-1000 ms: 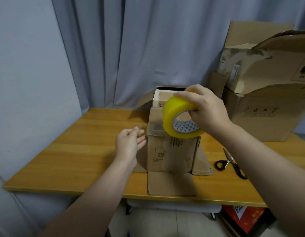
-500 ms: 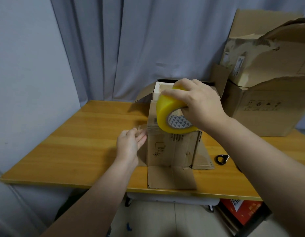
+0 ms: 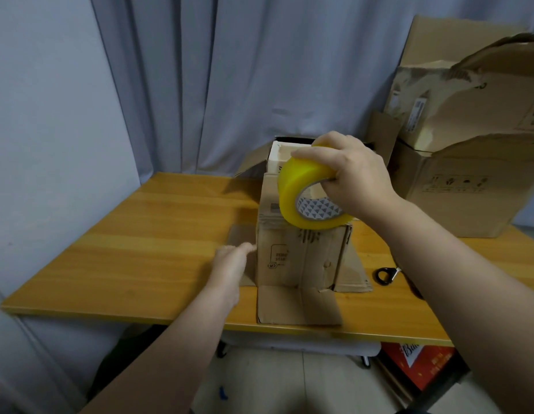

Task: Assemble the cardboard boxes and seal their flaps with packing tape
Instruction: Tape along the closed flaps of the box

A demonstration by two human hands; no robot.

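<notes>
A small cardboard box (image 3: pixel 301 258) stands upside down in the middle of the wooden table (image 3: pixel 140 249), its lower flaps splayed flat on the tabletop. My right hand (image 3: pixel 349 177) grips a yellow roll of packing tape (image 3: pixel 301 189) and holds it against the box's top face. My left hand (image 3: pixel 233 264) reaches to the box's left side wall, its straight fingertips touching the upper part of that wall. The tape strip between the roll and my left hand is too clear to make out.
Black-handled scissors (image 3: pixel 385 274) lie right of the box, partly hidden by my right forearm. Large worn cardboard boxes (image 3: pixel 469 162) are stacked at the back right. A white box (image 3: pixel 277 159) stands behind the small one. A red carton (image 3: pixel 421 363) sits under the table.
My left hand dropped from a pinch in the air to the box's left side, its fingers straightened. My right hand brought the roll lower, onto the box top.
</notes>
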